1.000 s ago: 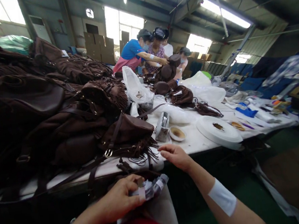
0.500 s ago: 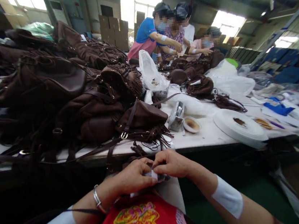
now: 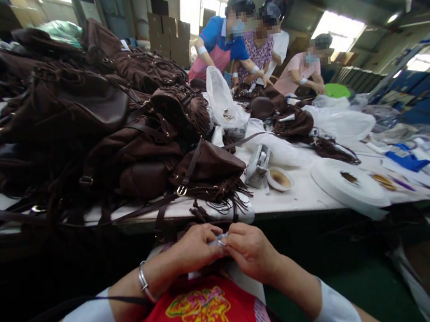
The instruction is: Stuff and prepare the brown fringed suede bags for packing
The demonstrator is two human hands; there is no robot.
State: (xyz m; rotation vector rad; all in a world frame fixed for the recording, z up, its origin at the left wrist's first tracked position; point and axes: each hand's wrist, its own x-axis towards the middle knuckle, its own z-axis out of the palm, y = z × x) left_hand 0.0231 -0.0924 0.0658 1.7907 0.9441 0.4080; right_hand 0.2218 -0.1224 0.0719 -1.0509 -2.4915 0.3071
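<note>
- In the head view, the left hand (image 3: 198, 246) is pinched around a small grey-white bundle (image 3: 219, 239), thumb and fingers closing on it from its left side.
- The right hand (image 3: 252, 248) meets it there, its fingertips bunched and gripping the bundle's other side; the two hands nearly touch.
- That bundle sits in front of the tabletop's (image 3: 296, 200) near edge, above the person's red apron (image 3: 200, 314); most of it is hidden by fingers, so I can't tell what it contains.
- A silver bangle (image 3: 145, 282) circles the left wrist.
- Just beyond the hands, a fringed brown bag (image 3: 210, 166) with a buckled strap lies by the near edge, its fringe trailing towards that edge.
- From there to the tabletop's left end, more brown bags (image 3: 71, 105) are heaped high.
- Right of the fringed bag, near the same edge, stands a small round white dish (image 3: 280, 178) with a tan middle.
- Farther right, a wide white roll (image 3: 343, 182) lies flat, its rim reaching the near edge.
- Over at the far edge, a co-worker in a blue top and pink apron (image 3: 219, 40) leans in beside others.
</note>
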